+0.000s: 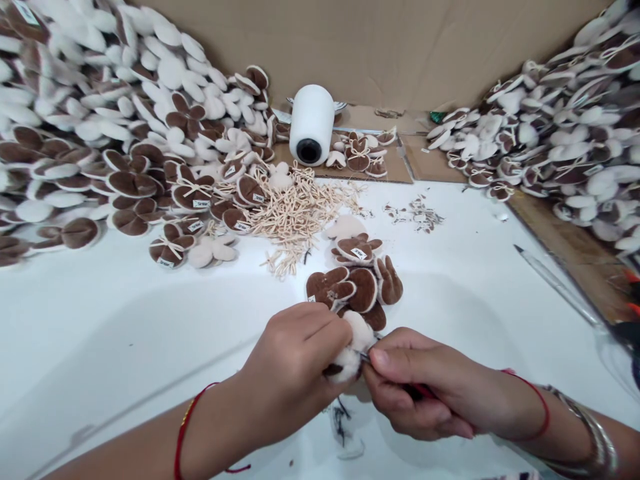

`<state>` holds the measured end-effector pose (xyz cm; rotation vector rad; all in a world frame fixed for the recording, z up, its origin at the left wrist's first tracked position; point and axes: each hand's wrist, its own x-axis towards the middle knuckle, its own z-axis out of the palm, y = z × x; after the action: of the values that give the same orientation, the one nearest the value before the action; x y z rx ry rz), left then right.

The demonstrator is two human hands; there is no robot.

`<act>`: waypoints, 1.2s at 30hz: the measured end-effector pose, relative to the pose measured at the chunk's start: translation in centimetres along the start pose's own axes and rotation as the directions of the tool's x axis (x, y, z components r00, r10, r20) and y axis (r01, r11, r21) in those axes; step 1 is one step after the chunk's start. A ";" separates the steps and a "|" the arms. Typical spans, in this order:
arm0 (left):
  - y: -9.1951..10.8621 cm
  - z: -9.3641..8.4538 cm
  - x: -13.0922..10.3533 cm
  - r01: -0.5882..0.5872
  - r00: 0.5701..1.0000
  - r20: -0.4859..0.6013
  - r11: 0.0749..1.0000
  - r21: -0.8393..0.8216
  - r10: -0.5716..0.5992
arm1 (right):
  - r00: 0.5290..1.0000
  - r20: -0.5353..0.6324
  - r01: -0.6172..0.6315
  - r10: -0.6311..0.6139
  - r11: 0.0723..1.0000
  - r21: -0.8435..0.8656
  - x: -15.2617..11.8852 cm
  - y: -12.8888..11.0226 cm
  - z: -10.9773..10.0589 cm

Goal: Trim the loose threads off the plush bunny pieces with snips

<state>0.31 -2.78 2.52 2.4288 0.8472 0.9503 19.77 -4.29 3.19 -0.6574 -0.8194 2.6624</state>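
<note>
My left hand is closed around a small cream and brown plush piece, whose fluffy cream side shows past the fingers. My right hand pinches a thin dark metal tool with a red part inside the palm. Its tip meets the plush at the edge facing my right hand; the exact kind of tool is hidden by the fingers. Just beyond my hands lie several brown rabbit-shaped plush pieces with white edges, some bearing small white labels. Dark thread scraps lie below the plush.
Large heaps of plush pieces rise at the left and right. Between them are a pile of small cream bows, a white thread cone and dark scraps. A long pointed tool lies at right, near cardboard.
</note>
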 end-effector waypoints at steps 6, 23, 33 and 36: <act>-0.1 0.0 -0.1 -0.006 1.000 -0.003 1.000 -0.007 0.006 | 1.000 0.004 0.011 -0.011 1.000 0.014 0.1 -0.1 0.0; 0.2 -0.1 0.4 0.363 0.930 0.025 0.907 -0.215 -0.366 | 0.732 -0.483 0.085 -0.481 0.768 -0.635 0.2 -0.9 0.6; 0.4 -0.7 0.8 0.350 0.931 -0.041 0.918 -0.187 -0.363 | 0.599 -0.498 0.016 -0.627 0.631 -0.776 0.1 -0.3 0.9; 0.3 -0.5 0.8 0.404 0.911 0.023 0.879 -0.253 -0.412 | 0.632 -0.423 0.010 -0.649 0.553 -0.833 0.0 0.0 0.9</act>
<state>0.59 -2.37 3.40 1.9169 1.1198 0.8716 19.34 -4.67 3.84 -1.3941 -1.6169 1.3180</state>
